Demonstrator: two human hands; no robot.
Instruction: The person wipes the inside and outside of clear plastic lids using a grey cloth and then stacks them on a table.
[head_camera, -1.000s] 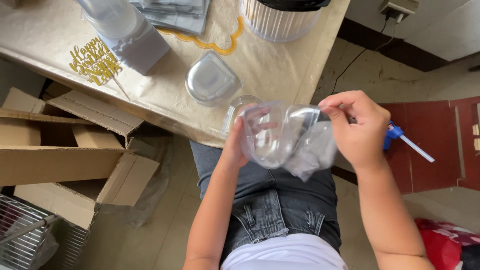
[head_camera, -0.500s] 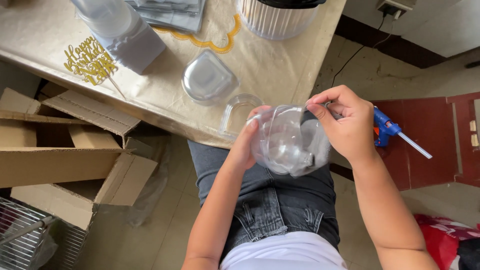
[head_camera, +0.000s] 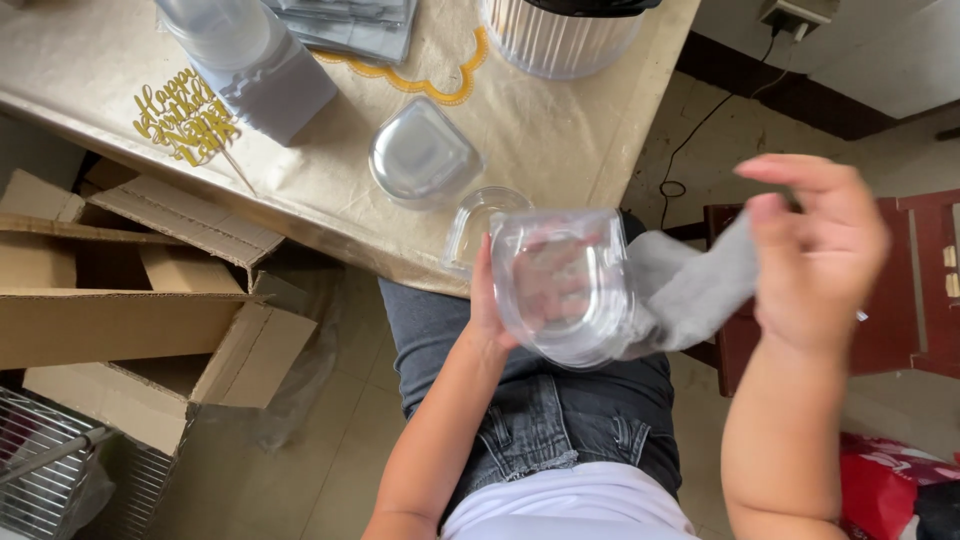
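Lap: dark jeans (head_camera: 540, 420) and a white shirt hem (head_camera: 570, 510) at the bottom, seen from above.
Left hand: the left hand (head_camera: 500, 300) is behind a clear plastic tub (head_camera: 565, 285), fingers wrapped round it, gripping it over the lap just past the near edge of the desk.
Clear plastic tub: see-through, round at one end, flat at the other. The fingers show through it.
Right hand: the right hand (head_camera: 815, 250) is up in the air to the right, blurry. It holds one end of a grey cloth (head_camera: 690, 285). I cannot tell how tightly the fingers pinch it.
Grey cloth: it runs from the right hand to the tub and touches the tub's right side.
Second tub: another clear tub (head_camera: 475, 225) hangs at the near edge of the desk (head_camera: 540, 130), just behind the held one.
Upside-down tub: a clear tub (head_camera: 422, 162) lies upside down in the middle of the desk.
Gold sign: a gold party topper (head_camera: 185, 125) lies near the left edge.
Far edge: a stack of clear cups (head_camera: 215, 25), grey packets (head_camera: 355, 25) and a white ribbed bin (head_camera: 560, 35).
Floor on the left: open cardboard boxes (head_camera: 130, 310) and a wire basket (head_camera: 50, 470).
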